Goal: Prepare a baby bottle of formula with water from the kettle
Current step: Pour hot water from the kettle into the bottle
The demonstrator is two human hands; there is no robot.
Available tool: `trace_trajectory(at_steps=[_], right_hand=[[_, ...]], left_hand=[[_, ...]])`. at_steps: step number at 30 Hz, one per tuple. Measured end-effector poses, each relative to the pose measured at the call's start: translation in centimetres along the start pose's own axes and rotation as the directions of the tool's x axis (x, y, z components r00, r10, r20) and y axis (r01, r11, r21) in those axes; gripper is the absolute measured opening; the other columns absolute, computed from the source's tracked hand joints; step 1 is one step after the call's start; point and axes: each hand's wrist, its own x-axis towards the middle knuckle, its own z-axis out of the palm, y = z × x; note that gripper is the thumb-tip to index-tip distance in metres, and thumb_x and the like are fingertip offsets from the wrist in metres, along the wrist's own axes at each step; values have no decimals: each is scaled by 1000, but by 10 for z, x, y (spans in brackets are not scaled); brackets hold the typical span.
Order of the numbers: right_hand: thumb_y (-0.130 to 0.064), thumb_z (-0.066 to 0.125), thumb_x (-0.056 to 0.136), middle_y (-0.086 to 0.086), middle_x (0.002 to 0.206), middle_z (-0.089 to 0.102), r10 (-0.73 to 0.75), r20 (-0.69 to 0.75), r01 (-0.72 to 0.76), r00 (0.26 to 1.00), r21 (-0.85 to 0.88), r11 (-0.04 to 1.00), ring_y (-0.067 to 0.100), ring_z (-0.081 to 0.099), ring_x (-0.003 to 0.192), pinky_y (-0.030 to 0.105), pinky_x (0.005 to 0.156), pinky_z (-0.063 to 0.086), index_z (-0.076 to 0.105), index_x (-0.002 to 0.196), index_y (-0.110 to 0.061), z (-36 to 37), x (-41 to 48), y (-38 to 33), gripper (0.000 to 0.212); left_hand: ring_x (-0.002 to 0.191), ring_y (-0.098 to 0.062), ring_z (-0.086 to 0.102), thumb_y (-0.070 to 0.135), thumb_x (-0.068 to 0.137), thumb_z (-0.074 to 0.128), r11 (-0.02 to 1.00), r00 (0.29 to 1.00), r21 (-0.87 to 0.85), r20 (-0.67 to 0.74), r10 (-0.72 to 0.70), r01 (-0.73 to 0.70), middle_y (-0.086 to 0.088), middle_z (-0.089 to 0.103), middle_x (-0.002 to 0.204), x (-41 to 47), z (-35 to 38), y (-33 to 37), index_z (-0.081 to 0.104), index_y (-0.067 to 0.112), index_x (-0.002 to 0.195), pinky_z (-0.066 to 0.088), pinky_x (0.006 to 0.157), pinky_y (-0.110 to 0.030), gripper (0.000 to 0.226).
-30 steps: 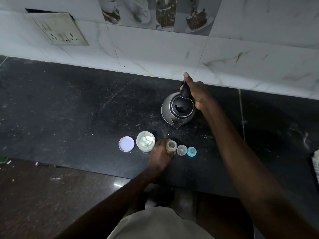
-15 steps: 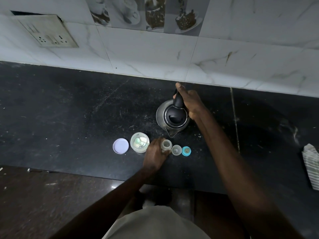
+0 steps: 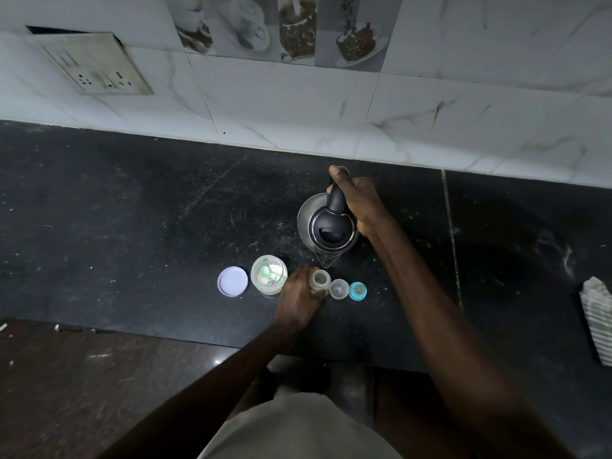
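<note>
A steel kettle (image 3: 326, 228) with a black lid is tipped toward me, its spout just above the open baby bottle (image 3: 320, 280). My right hand (image 3: 357, 202) grips the kettle's black handle. My left hand (image 3: 299, 301) holds the small clear bottle upright on the black counter (image 3: 132, 233). To the bottle's left stands an open formula jar (image 3: 269, 274) with a scoop inside, and its lilac lid (image 3: 232, 281) lies beside it. Right of the bottle sit a clear cap (image 3: 339, 288) and the blue teat ring (image 3: 358, 290).
A marble-tiled wall (image 3: 298, 107) runs along the counter's back, with a socket plate (image 3: 96, 66) at the upper left. A striped cloth (image 3: 597, 319) lies at the right edge. The counter's front edge drops to a brown floor (image 3: 82, 376).
The kettle has come closer to the bottle and tipped, its spout now right over the bottle's mouth. My left hand stays on the bottle.
</note>
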Motion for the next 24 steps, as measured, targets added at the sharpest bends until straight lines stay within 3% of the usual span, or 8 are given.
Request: trace_trajectory(at_steps=[3,7,12,24], right_hand=[[-69,74,79,14,79,70,-7,-11,7,1000,-9,1000,19,66,72,37,76,57,71,89,10,2,0,3,80],[-60,74,87,12,78,67,-8,-20,9,1000,9,1000,18,63,72,37,75,53,72,84,4,1,-2,7,64],[-85,76,61,13,77,64,-20,-70,16,997,-48,999,20,60,73,35,73,51,68,94,15,4,-3,12,106],[-90,73,56,11,76,65,-25,-111,13,994,-103,995,19,61,72,36,74,50,69,93,12,2,-3,19,109]], left_hand=[[96,-14,63,27,82,82,1000,1000,-3,4,6,-6,1,69,109,0,-1,1,66,20,114,54,81,-34,37],[95,-12,62,26,83,81,1000,1000,-11,-3,14,-14,2,69,108,-1,-3,3,67,21,113,51,80,-29,34],[94,-12,62,25,80,83,1000,1000,-1,-7,17,-17,2,69,108,-2,-1,1,67,20,112,51,79,-29,35],[92,-17,63,25,78,83,1000,1000,16,-1,13,-13,1,69,104,1,1,0,66,21,108,53,78,-37,34]])
